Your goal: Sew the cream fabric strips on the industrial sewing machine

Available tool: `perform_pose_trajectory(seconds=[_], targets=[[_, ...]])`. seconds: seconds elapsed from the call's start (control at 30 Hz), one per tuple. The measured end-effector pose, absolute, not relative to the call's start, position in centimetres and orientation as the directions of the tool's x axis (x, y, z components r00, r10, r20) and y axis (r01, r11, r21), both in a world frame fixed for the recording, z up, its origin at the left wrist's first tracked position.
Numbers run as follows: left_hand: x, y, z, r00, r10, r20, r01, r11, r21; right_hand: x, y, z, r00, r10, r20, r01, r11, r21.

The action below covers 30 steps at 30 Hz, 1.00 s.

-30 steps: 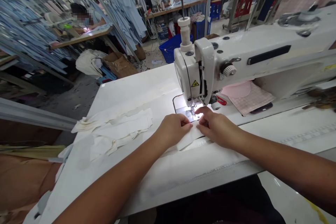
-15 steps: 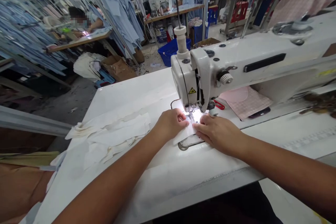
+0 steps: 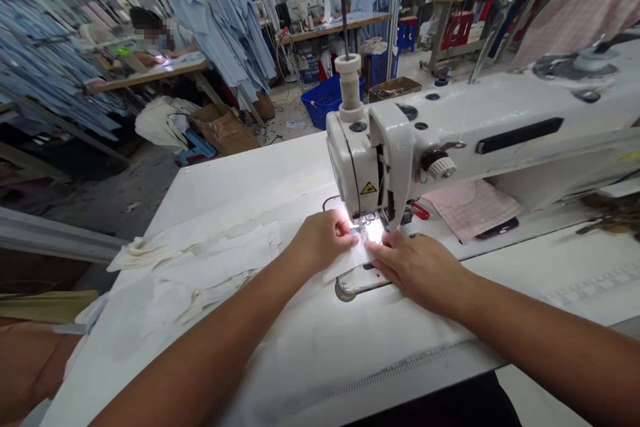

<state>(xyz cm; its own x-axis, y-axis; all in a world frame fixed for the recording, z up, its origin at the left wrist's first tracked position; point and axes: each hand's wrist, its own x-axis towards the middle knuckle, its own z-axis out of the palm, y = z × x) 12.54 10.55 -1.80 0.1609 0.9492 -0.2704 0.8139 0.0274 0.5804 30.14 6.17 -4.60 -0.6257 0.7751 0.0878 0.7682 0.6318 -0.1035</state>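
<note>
Left hand (image 3: 323, 240) and right hand (image 3: 415, 268) were closed narrow on a white fabric strip (image 3: 350, 261), holding it flat on the surface (image 3: 310, 353) at the sewing machine (image 3: 357, 170), apparently to keep it aligned.

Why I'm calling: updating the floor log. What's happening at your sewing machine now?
Left hand, right hand on white fabric strip at the sewing machine needle. Loose white fabric pieces to the left. Nothing else in the way.
</note>
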Motion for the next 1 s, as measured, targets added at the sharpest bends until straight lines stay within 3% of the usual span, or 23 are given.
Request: perform_pose_trajectory(seconds=[0.37, 0.5, 0.57, 0.67, 0.77, 1.0], targets=[[11.7, 11.2, -2.8, 0.274, 0.940, -0.204, 0.848, -0.136, 0.513, 30.2, 6.7, -4.2, -0.633, 0.774, 0.028, 0.772, 0.634, -0.055], [10.8, 10.8, -3.4, 0.506, 0.862, 0.019, 0.803, -0.479, 0.354, 31.0, 6.9, -4.0, -0.684, 0.729, 0.016, 0.726, 0.683, -0.075], [10.3, 10.3, -3.6, 0.699, 0.698, 0.152, 0.661, -0.713, 0.234, 31.6, 7.0, -3.9, -0.728, 0.685, 0.023, 0.681, 0.727, -0.083], [9.9, 9.3, -3.7, 0.873, 0.445, 0.198, 0.433, -0.896, 0.102, 32.2, 7.1, -3.9, -0.771, 0.635, 0.043, 0.629, 0.771, -0.095], [9.9, 8.5, -3.7, 0.911, 0.366, 0.191, 0.358, -0.931, 0.076, 32.6, 7.0, -3.8, -0.786, 0.615, 0.058, 0.608, 0.787, -0.105], [9.7, 8.3, -3.9, 0.890, 0.363, 0.274, 0.354, -0.931, 0.084, 32.8, 7.2, -4.1, -0.795, 0.598, 0.100, 0.585, 0.800, -0.130]])
